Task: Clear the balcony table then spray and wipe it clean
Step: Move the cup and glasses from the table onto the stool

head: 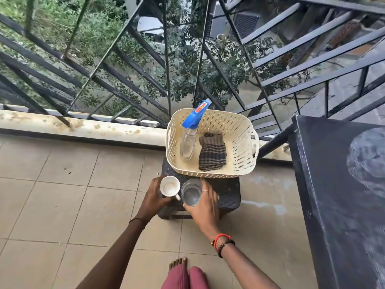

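Note:
My left hand (153,198) grips a white mug (169,186) low over a small dark stool (227,193). My right hand (205,207) grips a clear drinking glass (191,192) right beside the mug, over the same stool. Behind them on the stool stands a cream perforated basket (239,142). Inside it lie a clear spray bottle (188,142) with a blue trigger head and a folded dark striped cloth (212,153). The black balcony table (337,205) fills the right edge; its top carries pale dusty smears.
A black metal railing (145,69) on a stained concrete kerb runs behind the stool, with trees below. Beige floor tiles (62,205) spread to the left and in front. My foot (178,262) and knees are at the bottom centre.

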